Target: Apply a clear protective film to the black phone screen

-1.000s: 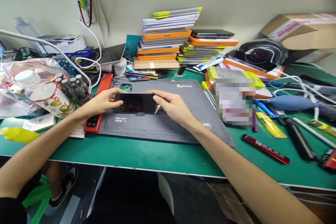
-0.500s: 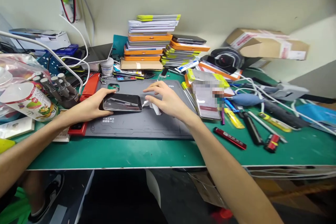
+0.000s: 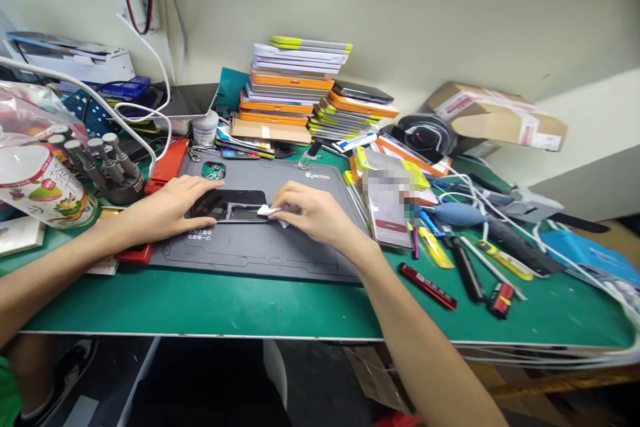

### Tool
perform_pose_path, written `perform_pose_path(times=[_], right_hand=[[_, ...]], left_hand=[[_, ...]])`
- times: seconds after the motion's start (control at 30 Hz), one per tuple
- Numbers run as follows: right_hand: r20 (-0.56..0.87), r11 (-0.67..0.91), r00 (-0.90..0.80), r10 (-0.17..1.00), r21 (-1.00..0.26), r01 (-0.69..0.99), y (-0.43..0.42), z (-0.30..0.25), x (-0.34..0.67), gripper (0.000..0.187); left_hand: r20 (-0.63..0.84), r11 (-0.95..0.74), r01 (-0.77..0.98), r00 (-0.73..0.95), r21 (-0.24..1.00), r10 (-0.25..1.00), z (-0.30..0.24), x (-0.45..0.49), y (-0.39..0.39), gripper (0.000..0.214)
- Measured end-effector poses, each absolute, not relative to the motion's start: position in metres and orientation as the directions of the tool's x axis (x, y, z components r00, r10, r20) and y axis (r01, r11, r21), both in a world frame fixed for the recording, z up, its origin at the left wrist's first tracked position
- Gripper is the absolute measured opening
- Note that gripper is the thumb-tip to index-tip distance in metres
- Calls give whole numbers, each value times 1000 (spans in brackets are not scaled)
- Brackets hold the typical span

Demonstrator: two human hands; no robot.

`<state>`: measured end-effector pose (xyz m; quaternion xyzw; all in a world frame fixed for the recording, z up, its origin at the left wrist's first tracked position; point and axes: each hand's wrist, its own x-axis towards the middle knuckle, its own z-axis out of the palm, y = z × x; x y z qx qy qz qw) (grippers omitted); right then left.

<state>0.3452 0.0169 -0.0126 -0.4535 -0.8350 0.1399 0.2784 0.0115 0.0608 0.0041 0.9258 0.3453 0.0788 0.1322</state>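
Note:
A black smartphone [image 3: 240, 205] lies screen up on the grey work mat [image 3: 280, 257], its glass catching reflections. My left hand [image 3: 183, 205] holds the phone's left end, fingers along the far edge and thumb along the near one. My right hand [image 3: 307, 212] pinches a folded white wipe [image 3: 267, 211] and presses it against the screen's right end. Part of the wipe is hidden under my fingers. Just behind the left hand, small metal parts sit in a green recess [image 3: 214, 172] of the mat.
Stacked phone boxes [image 3: 290, 83] rise at the back. To the left are a screwdriver holder [image 3: 123, 187] and a paper cup [image 3: 47, 190]. A small glass bottle [image 3: 307, 159] stands behind my right hand. Rightward lie another phone [image 3: 390, 210], a red tool [image 3: 427, 285] and cables.
My right hand has come down with the white wipe from beside the phone onto its right end. The phone, tilted up before, now lies flatter on the mat. The camera view has shifted slightly.

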Motion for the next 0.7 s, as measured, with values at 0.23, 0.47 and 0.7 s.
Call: perform_pose_path(times=[0.23,0.47,0.7], right_hand=[[387,651,-535,751,-300,697,2,-23,341,28],[412,642,-563,716,-73,763,-28,-28,333,28],[313,565,-520,795,-68,823,-29,-19,324,29]], left_hand=[[45,-717,621,745,318,665,3,14,58,69],[90,-723,597,746,347,660,-4,13,57,65],[86,-711,617,732,338,676,0,16,58,61]])
